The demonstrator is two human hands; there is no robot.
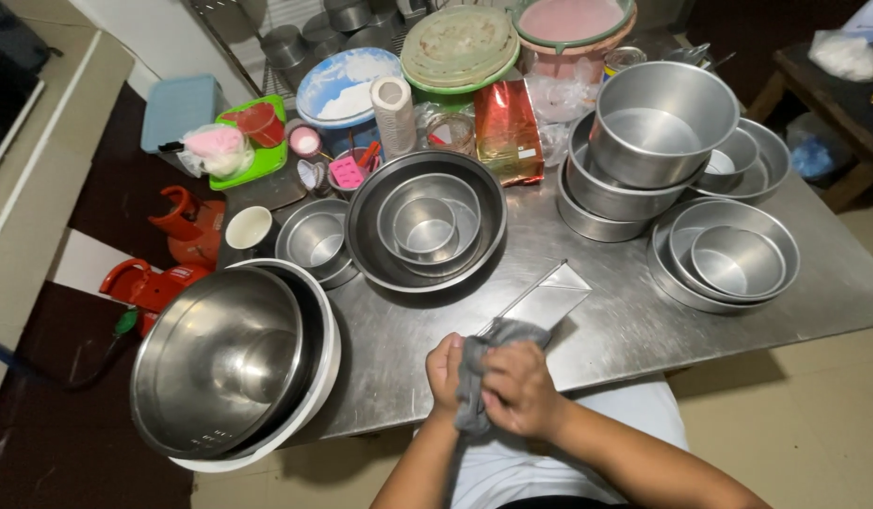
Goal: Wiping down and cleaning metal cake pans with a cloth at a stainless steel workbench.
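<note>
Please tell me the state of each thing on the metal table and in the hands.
Grey cloth: crumpled, gripped by both hands.
Left hand: closed on the cloth.
Right hand: closed on the cloth.
Flat steel scraper: partly wrapped by the cloth.
Large steel mixing bowl: tilted, empty.
Nested steel bowls: upright, empty.

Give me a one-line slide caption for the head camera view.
Both hands wipe a flat metal scraper with a grey cloth among steel bowls.
</note>
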